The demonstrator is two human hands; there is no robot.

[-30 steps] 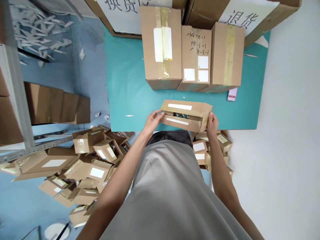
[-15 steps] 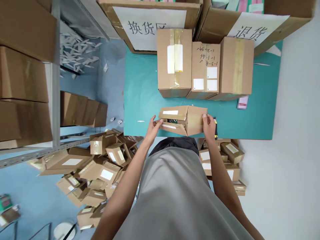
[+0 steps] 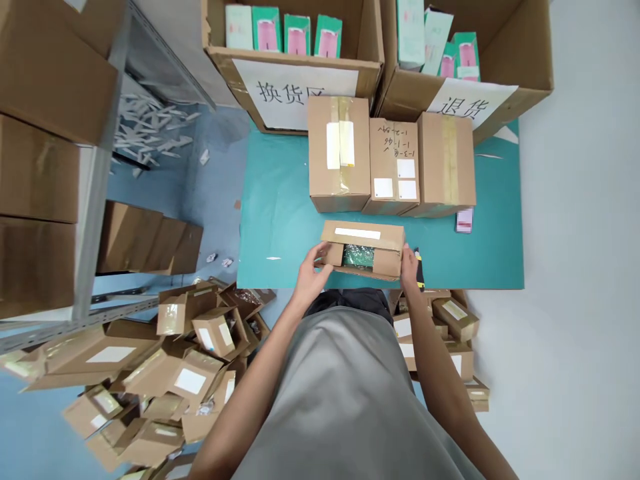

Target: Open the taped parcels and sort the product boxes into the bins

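Note:
A small cardboard box (image 3: 363, 233) stands at the front edge of the green table, its top flaps parted. Inside shows a green item (image 3: 359, 256) in clear, shiny bubble wrap. My left hand (image 3: 311, 275) grips the box's left end, thumb in front and fingers behind at the short flap. At the right end, my right hand (image 3: 409, 265) is closed on the side, its fingertips partly hidden. Just right of that hand lies a black and yellow tool (image 3: 419, 272), partly covered; its kind is unclear.
Three taped cartons (image 3: 340, 150) stand behind the box. Two large open cartons (image 3: 370, 73) with green and pink packages are at the back. Emptied boxes (image 3: 190, 380) pile up on the floor at left, more (image 3: 457, 317) at right. Shelving (image 3: 93, 220) runs along the left.
The small box's flaps have opened wider, showing the wrapped green item. My left hand has shifted at the left end. My view has tilted up, showing more of the back cartons.

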